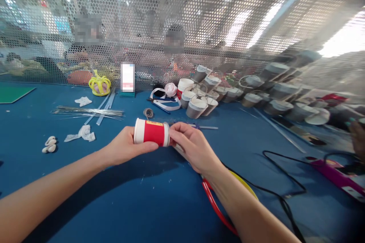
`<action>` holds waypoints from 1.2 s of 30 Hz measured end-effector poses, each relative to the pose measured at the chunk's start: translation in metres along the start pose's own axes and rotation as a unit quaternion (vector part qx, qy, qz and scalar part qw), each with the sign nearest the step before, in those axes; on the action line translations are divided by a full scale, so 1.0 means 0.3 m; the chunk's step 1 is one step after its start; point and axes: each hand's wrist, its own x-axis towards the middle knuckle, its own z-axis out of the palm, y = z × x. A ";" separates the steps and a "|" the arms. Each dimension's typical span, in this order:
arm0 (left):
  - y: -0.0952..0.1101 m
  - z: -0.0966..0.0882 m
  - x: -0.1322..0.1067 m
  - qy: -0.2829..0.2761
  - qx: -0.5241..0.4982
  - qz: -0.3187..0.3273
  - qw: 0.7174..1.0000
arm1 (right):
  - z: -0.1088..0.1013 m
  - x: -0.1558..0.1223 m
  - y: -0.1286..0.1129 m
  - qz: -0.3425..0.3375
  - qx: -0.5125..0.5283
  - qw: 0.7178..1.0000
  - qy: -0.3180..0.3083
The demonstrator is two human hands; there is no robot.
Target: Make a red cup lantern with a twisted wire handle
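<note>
A paper cup (154,133), white with a red band, lies on its side in the air above the blue table. My left hand (125,145) is wrapped round its left end, thumb along the near side. At the cup's right end, the closed fingers of my right hand (189,142) pinch the rim; whether they also hold something small is hidden. Beneath my right hand and forearm lies a tool with a curved red handle (212,201) and a yellow curved part (245,184), partly covered. A small grey coil (148,113) rests just beyond the cup.
Grey-wrapped cups with handles (196,106) crowd the back right. Thin wires (88,112), a yellow crown-like piece (99,84) and a phone (127,78) lie or stand at the back left. A purple power strip (336,176), black cable (288,174) and another person's hand (357,134) are at right.
</note>
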 end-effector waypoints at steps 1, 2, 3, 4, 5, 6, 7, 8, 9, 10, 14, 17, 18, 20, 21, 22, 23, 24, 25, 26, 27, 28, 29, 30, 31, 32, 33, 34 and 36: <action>0.002 -0.003 0.006 0.000 -0.052 -0.025 0.998 | 0.001 -0.002 -0.001 -0.014 -0.023 1.000 0.001; 0.003 -0.006 0.012 0.002 -0.107 -0.050 0.993 | 0.002 -0.005 -0.002 -0.029 -0.054 0.998 -0.002; 0.004 -0.008 0.017 0.005 -0.158 -0.074 0.985 | 0.003 -0.009 -0.003 -0.047 -0.089 0.995 -0.008; 0.004 -0.009 0.023 0.007 -0.198 -0.097 0.975 | 0.004 -0.013 -0.004 -0.064 -0.125 0.990 -0.016; 0.004 -0.010 0.027 0.009 -0.222 -0.115 0.968 | 0.006 -0.016 -0.005 -0.080 -0.157 0.984 -0.026; 0.003 -0.011 0.030 0.011 -0.233 -0.126 0.964 | 0.007 -0.020 -0.005 -0.092 -0.182 0.978 -0.037; 0.001 -0.011 0.032 0.017 -0.234 -0.130 0.964 | 0.008 -0.022 -0.005 -0.100 -0.196 0.974 -0.048; 0.000 -0.010 0.033 0.024 -0.228 -0.125 0.965 | 0.009 -0.022 -0.005 -0.103 -0.201 0.973 -0.055; -0.001 -0.009 0.032 0.032 -0.219 -0.115 0.968 | 0.008 -0.022 -0.004 -0.104 -0.198 0.973 -0.052; -0.002 -0.007 0.030 0.041 -0.205 -0.102 0.973 | 0.007 -0.020 -0.003 -0.107 -0.191 0.975 -0.040; -0.004 0.001 0.018 0.054 -0.119 -0.053 0.990 | -0.001 -0.008 0.005 -0.159 -0.195 0.966 0.053; -0.008 0.003 0.010 0.033 -0.060 -0.032 0.997 | -0.001 -0.007 0.009 -0.210 -0.241 0.946 0.043; -0.010 0.003 0.008 0.024 -0.047 -0.027 0.998 | 0.000 -0.009 0.010 -0.219 -0.251 0.942 0.028; -0.013 0.003 0.005 0.009 -0.032 -0.020 0.999 | 0.004 -0.015 0.011 -0.224 -0.259 0.939 -0.006; -0.014 0.005 0.004 0.002 -0.028 -0.019 0.999 | 0.006 -0.019 0.011 -0.224 -0.258 0.940 -0.022; -0.014 0.007 0.002 -0.002 -0.026 -0.020 0.999 | 0.008 -0.023 0.012 -0.224 -0.253 0.940 -0.038; -0.014 0.010 0.001 -0.001 -0.025 -0.023 0.999 | 0.009 -0.026 0.012 -0.219 -0.246 0.943 -0.053; -0.014 0.014 0.000 0.005 -0.026 -0.029 0.999 | 0.011 -0.029 0.011 -0.212 -0.235 0.946 -0.067; -0.013 0.019 -0.001 0.015 -0.028 -0.036 0.999 | 0.012 -0.032 0.011 -0.202 -0.221 0.951 -0.080; -0.013 0.023 -0.002 0.027 -0.030 -0.044 0.998 | 0.013 -0.034 0.009 -0.189 -0.207 0.955 -0.092; -0.014 0.027 -0.001 0.039 -0.032 -0.052 0.997 | 0.015 -0.036 0.007 -0.176 -0.192 0.960 -0.103; -0.016 0.030 -0.001 0.050 -0.032 -0.057 0.997 | 0.017 -0.038 0.004 -0.162 -0.177 0.964 -0.112; -0.018 0.032 0.000 0.059 -0.032 -0.061 0.996 | 0.019 -0.038 0.002 -0.149 -0.165 0.968 -0.121; -0.022 0.033 0.002 0.064 -0.031 -0.065 0.995 | 0.021 -0.038 0.000 -0.137 -0.155 0.970 -0.129; -0.025 0.033 0.004 0.068 -0.032 -0.069 0.995 | 0.023 -0.036 -0.001 -0.127 -0.145 0.972 -0.134; -0.029 0.032 0.006 0.071 -0.035 -0.074 0.994 | 0.024 -0.033 -0.001 -0.120 -0.137 0.974 -0.134; -0.032 0.031 0.008 0.075 -0.041 -0.080 0.993 | 0.025 -0.029 0.000 -0.115 -0.129 0.977 -0.125; -0.034 0.029 0.010 0.080 -0.049 -0.087 0.992 | 0.024 -0.023 0.002 -0.108 -0.125 0.980 -0.107; -0.037 0.024 0.013 0.092 -0.066 -0.096 0.989 | 0.018 -0.011 0.005 -0.090 -0.127 0.987 -0.044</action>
